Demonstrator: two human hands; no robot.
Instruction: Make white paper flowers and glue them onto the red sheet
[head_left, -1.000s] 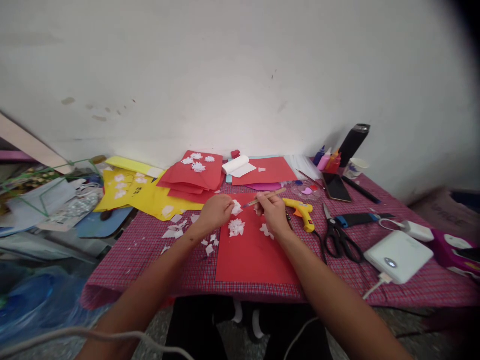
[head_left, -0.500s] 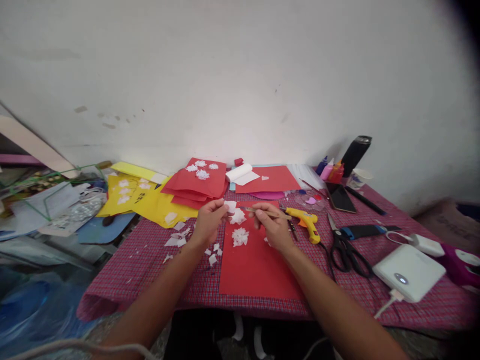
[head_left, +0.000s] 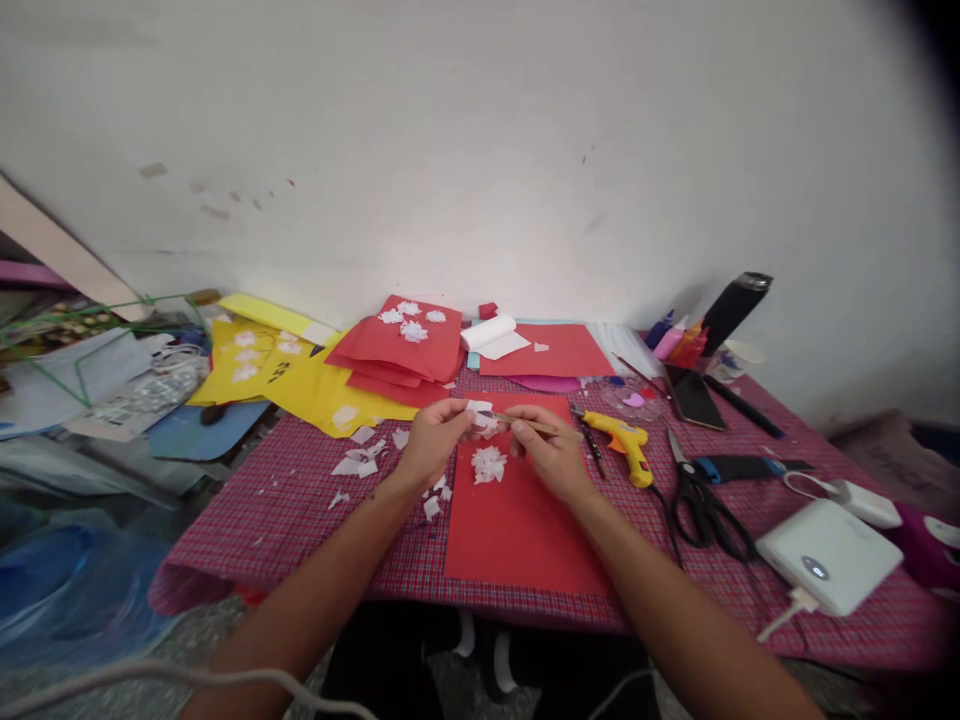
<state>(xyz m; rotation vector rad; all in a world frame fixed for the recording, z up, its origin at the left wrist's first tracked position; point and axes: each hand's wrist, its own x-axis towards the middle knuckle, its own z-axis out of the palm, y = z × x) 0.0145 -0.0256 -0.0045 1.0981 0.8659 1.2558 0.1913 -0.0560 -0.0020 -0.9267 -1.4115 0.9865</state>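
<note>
My left hand [head_left: 439, 442] pinches a small piece of white paper [head_left: 480, 407] over the top part of a red sheet [head_left: 517, 545]. My right hand [head_left: 551, 458] is closed round a thin wooden stick [head_left: 562, 433], whose tip points left and meets or nearly meets the paper. A fluffy white paper flower [head_left: 489, 464] lies on the red sheet just below the hands. Another white tuft above it is partly hidden by the fingers. Loose white paper scraps [head_left: 358, 463] lie on the checked cloth left of the sheet.
To the right lie a yellow glue gun [head_left: 630, 445], black scissors [head_left: 705, 505], a blue-handled cutter [head_left: 739, 468], a phone [head_left: 694, 396] and a white power bank [head_left: 831, 558]. Behind are red papers with white flowers [head_left: 412, 330] and a white paper roll [head_left: 490, 333]. Yellow sheets [head_left: 322, 390] lie left.
The stick's tip has come closer to the white paper in my left hand. My two hands are nearer each other, and the whole view has shifted slightly.
</note>
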